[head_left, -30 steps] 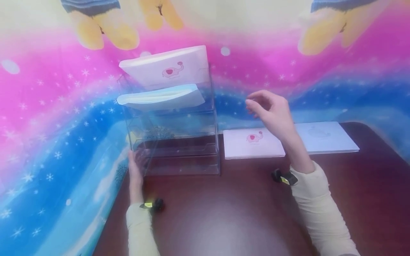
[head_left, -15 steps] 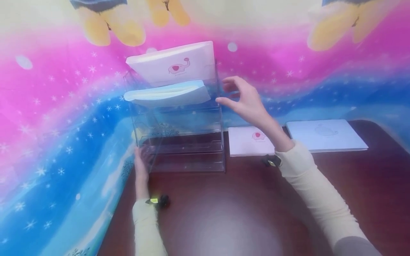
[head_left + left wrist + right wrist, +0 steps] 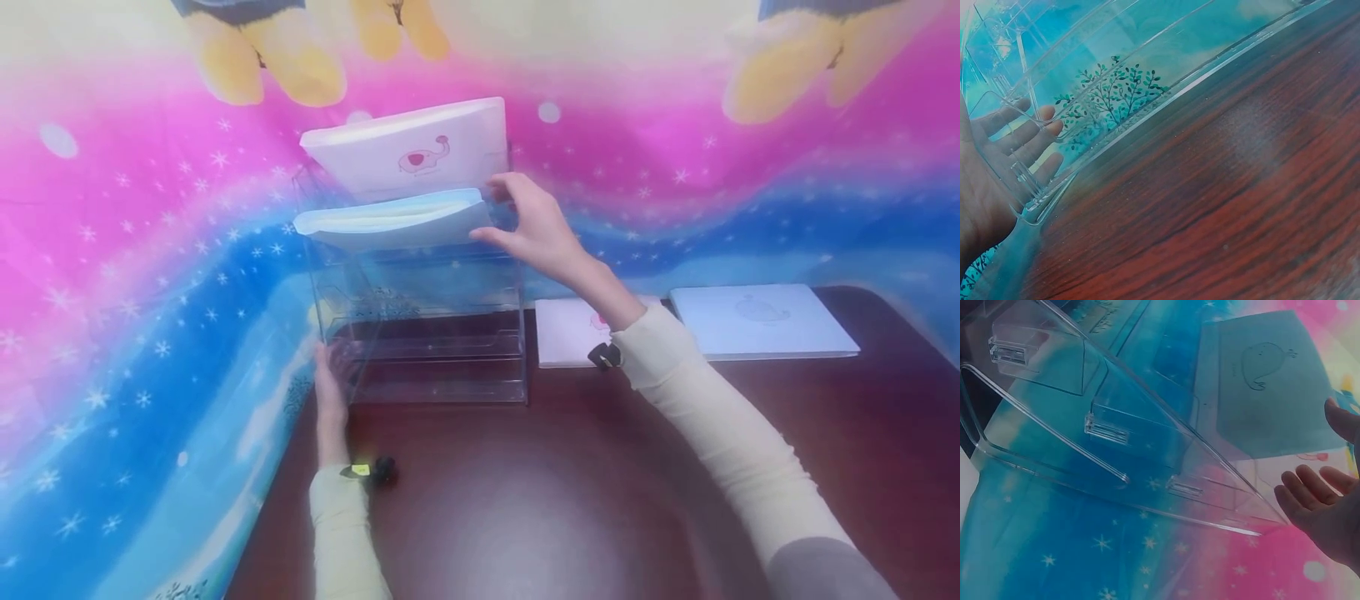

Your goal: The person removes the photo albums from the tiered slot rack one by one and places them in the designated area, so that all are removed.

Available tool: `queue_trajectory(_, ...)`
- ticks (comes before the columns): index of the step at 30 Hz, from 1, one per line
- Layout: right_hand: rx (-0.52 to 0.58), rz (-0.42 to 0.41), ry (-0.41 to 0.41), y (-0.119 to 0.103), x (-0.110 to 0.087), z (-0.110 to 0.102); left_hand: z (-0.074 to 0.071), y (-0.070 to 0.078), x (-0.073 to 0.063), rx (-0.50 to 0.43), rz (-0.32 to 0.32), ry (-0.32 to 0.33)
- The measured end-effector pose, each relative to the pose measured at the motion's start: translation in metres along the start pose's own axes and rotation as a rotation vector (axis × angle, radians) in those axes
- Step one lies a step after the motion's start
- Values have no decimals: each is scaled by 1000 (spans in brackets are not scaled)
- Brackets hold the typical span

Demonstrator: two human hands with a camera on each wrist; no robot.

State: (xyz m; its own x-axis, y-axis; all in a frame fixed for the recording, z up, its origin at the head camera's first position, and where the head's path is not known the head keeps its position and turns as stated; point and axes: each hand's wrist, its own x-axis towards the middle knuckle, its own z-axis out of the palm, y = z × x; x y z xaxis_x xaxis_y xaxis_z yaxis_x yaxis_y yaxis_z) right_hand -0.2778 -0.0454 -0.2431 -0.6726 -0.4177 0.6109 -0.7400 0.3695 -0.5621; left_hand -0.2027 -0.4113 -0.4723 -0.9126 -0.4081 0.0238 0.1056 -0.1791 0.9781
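Note:
A clear plastic tiered rack [image 3: 435, 392] stands on the table. In its upper tier leans a white booklet [image 3: 375, 158] with a pink elephant on its cover. Below that sits a pale blue booklet [image 3: 397, 227], whose cover shows a whale drawing in the right wrist view. My left hand [image 3: 332, 392] lies against the rack's left side, its fingers [image 3: 1029, 147] straight and seen through the clear panel. At the blue booklet's right end is my right hand [image 3: 542, 223], thumb in front and fingers behind. The right wrist view shows a gap between thumb and fingertips [image 3: 1300, 484].
Right of the rack, a white booklet [image 3: 558, 337] with a pink elephant lies flat, partly covered by the right forearm. Beside it lies a pale blue booklet [image 3: 780, 329]. A colourful printed cloth [image 3: 637, 125] hangs behind the dark wooden table [image 3: 465, 500].
My right hand has moved left from above the flat booklets to the right end of the blue booklet in the rack. The left hand stays at the rack's side; the head view has shifted slightly.

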Motion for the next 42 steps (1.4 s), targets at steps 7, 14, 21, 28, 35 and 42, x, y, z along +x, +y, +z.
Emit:
queue_trajectory(7, -2, 25, -11, 3, 17, 12, -1, -2, 2, -23, 7, 8)
queue_trajectory(14, 15, 41, -44, 11, 29, 20, 2, 4, -2, -25, -7, -6)
queue_trajectory(21, 20, 15, -59, 17, 32, 25, 8, 17, -15, -17, 13, -46)
queue_trajectory(28, 0, -16, -45, 20, 32, 30, 4, 6, -4, -29, 16, 0)
queue_trajectory(35, -97, -35, -40, 20, 34, 31, 4, 1, 1, 5, 50, 1)
queue_trajectory(42, -89, 7, -20, 15, 42, 33, 3, 6, 2, -5, 43, -3)
